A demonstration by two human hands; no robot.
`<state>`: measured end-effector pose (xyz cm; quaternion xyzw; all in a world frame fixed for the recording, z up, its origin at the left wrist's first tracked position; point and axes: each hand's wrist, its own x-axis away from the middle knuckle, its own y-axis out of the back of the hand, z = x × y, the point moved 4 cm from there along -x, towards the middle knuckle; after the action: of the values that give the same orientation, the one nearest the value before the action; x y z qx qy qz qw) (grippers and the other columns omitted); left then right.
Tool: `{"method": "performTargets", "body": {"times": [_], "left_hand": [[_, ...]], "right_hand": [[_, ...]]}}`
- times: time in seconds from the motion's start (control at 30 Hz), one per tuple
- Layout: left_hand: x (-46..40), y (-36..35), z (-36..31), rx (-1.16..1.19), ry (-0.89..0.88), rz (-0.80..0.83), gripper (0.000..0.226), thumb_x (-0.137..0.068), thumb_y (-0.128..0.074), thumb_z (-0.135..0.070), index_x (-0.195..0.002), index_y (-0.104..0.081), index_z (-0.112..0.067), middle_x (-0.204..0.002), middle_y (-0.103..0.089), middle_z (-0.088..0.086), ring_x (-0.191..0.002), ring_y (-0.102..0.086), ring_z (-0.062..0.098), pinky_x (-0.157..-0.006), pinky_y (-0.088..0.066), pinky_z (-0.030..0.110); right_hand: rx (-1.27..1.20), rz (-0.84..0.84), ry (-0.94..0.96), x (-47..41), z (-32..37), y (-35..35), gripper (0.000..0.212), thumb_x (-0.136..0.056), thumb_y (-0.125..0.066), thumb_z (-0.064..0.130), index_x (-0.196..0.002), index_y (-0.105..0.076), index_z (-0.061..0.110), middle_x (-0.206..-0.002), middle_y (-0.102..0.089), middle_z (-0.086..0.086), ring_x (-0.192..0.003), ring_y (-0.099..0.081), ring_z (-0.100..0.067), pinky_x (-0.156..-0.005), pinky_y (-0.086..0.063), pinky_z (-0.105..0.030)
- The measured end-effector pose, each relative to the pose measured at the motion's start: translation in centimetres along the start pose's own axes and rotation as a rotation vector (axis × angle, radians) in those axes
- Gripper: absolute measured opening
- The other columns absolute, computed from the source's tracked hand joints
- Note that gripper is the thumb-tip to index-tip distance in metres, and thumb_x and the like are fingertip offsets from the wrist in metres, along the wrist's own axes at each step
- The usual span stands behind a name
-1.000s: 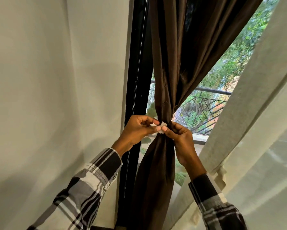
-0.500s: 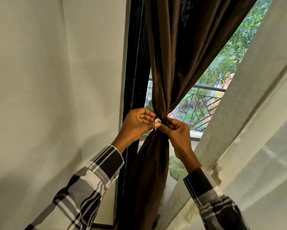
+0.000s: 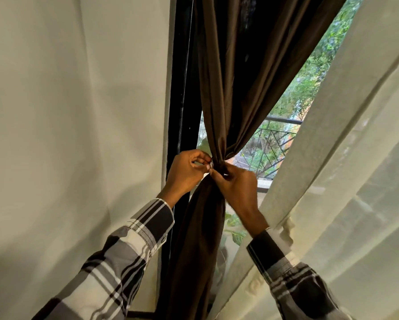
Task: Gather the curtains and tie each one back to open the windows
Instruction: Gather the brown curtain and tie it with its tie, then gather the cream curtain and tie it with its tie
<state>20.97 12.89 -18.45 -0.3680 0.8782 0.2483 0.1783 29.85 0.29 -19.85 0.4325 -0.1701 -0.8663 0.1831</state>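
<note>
A dark brown curtain hangs beside the black window frame and is bunched into a narrow waist at mid height. My left hand pinches a small white tie piece against the left side of that waist. My right hand grips the gathered fabric and tie from the right, fingertips touching the left hand's. Most of the tie is hidden by my fingers. A cream curtain slants across the right side.
A pale wall fills the left. Through the glass show a black balcony railing, green trees and a leafy plant below. The cream curtain lies close behind my right forearm.
Both hands have stayed at the curtain's waist, fingers drawing closer together over the white tie. The view has shifted slightly, so the hands sit a little higher in frame.
</note>
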Motion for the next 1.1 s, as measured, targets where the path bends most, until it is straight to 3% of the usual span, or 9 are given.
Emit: {"method": "performTargets", "body": {"times": [0.1, 0.23, 0.33, 0.43, 0.57, 0.67, 0.8, 0.97, 1.1], "left_hand": [[0.1, -0.4, 0.4, 0.001, 0.040, 0.057, 0.025, -0.093, -0.059, -0.010, -0.111, -0.070, -0.023, -0.099, -0.072, -0.009, -0.088, -0.066, 0.000, -0.079, -0.053, 0.019], [1.5, -1.0, 0.9, 0.075, 0.067, -0.070, 0.035, -0.093, -0.047, -0.007, -0.111, -0.067, -0.030, -0.093, -0.071, -0.015, -0.090, -0.066, 0.004, -0.090, -0.054, 0.041], [3.2, -1.8, 0.1, 0.272, 0.055, -0.162, 0.044, -0.096, -0.050, -0.004, -0.105, -0.067, -0.044, -0.089, -0.070, -0.027, -0.091, -0.066, -0.003, -0.085, -0.053, 0.023], [4.5, -2.9, 0.0, 0.448, 0.039, -0.239, 0.030, -0.094, -0.059, -0.009, -0.120, -0.063, -0.023, -0.099, -0.070, -0.029, -0.094, -0.064, -0.008, -0.082, -0.048, 0.010], [4.5, -3.9, 0.8, 0.387, 0.035, -0.318, 0.023, -0.091, -0.065, -0.012, -0.112, -0.067, -0.004, -0.089, -0.072, -0.017, -0.078, -0.062, -0.015, -0.077, -0.048, 0.007], [3.3, -3.9, 1.4, 0.334, 0.045, -0.376, 0.020, -0.090, -0.067, -0.011, -0.108, -0.066, -0.001, -0.070, -0.067, -0.028, -0.068, -0.058, -0.019, -0.071, -0.045, 0.004], [2.3, -4.6, 1.4, 0.295, 0.063, -0.466, 0.035, -0.090, -0.065, -0.020, -0.116, -0.063, 0.004, -0.100, -0.070, 0.012, -0.083, -0.062, -0.002, -0.077, -0.046, 0.008], [5.2, -9.3, -2.3, 0.063, -0.133, -0.676, 0.058, -0.092, -0.060, -0.025, -0.142, -0.040, -0.005, -0.141, -0.048, 0.013, -0.131, -0.047, 0.021, -0.109, -0.039, 0.038], [6.4, -16.7, -6.2, 0.012, -0.389, -0.577, 0.045, -0.091, -0.063, -0.009, -0.133, -0.051, 0.003, -0.135, -0.055, 0.013, -0.128, -0.050, 0.020, -0.107, -0.041, 0.038]], "right_hand": [[0.321, 0.081, 0.035, 1.5, 0.8, -2.1, 0.053, -0.095, -0.058, 0.041, -0.140, -0.049, 0.015, -0.087, -0.072, -0.011, -0.071, -0.068, -0.031, -0.055, -0.043, -0.032], [0.343, 0.171, 0.082, 3.0, 0.8, -2.8, 0.077, -0.096, -0.055, 0.039, -0.156, -0.018, 0.009, -0.109, -0.068, -0.017, -0.084, -0.065, -0.036, -0.061, -0.044, -0.037], [0.266, 0.149, 0.073, 4.2, 0.7, -0.9, 0.078, -0.095, -0.056, 0.048, -0.156, -0.023, 0.013, -0.126, -0.065, -0.012, -0.100, -0.066, -0.032, -0.071, -0.051, -0.039], [0.275, 0.075, 0.013, 5.7, -0.3, 2.0, 0.072, -0.094, -0.056, 0.054, -0.152, -0.033, 0.018, -0.134, -0.062, -0.004, -0.115, -0.063, -0.021, -0.082, -0.054, -0.035], [0.295, -0.069, -0.062, 7.8, -2.2, 6.2, 0.059, -0.091, -0.063, 0.049, -0.140, -0.053, 0.017, -0.124, -0.069, -0.002, -0.105, -0.068, -0.016, -0.076, -0.054, -0.028], [0.310, -0.134, -0.136, 8.9, -4.3, 9.1, 0.054, -0.091, -0.065, 0.047, -0.135, -0.059, 0.017, -0.119, -0.071, -0.001, -0.101, -0.070, -0.014, -0.074, -0.056, -0.028], [0.331, -0.226, -0.221, 9.2, -7.6, 13.4, 0.049, -0.092, -0.062, 0.047, -0.130, -0.062, 0.017, -0.120, -0.071, 0.000, -0.102, -0.070, -0.014, -0.078, -0.059, -0.038], [0.308, -0.265, -0.211, 8.8, -11.8, 18.1, 0.041, -0.092, -0.064, 0.044, -0.124, -0.066, 0.019, -0.117, -0.072, 0.002, -0.097, -0.071, -0.011, -0.074, -0.059, -0.040], [0.275, -0.301, -0.179, 7.7, -14.0, 20.1, 0.033, -0.091, -0.068, 0.040, -0.118, -0.070, 0.020, -0.110, -0.074, 0.003, -0.092, -0.072, -0.010, -0.071, -0.060, -0.038]]}}
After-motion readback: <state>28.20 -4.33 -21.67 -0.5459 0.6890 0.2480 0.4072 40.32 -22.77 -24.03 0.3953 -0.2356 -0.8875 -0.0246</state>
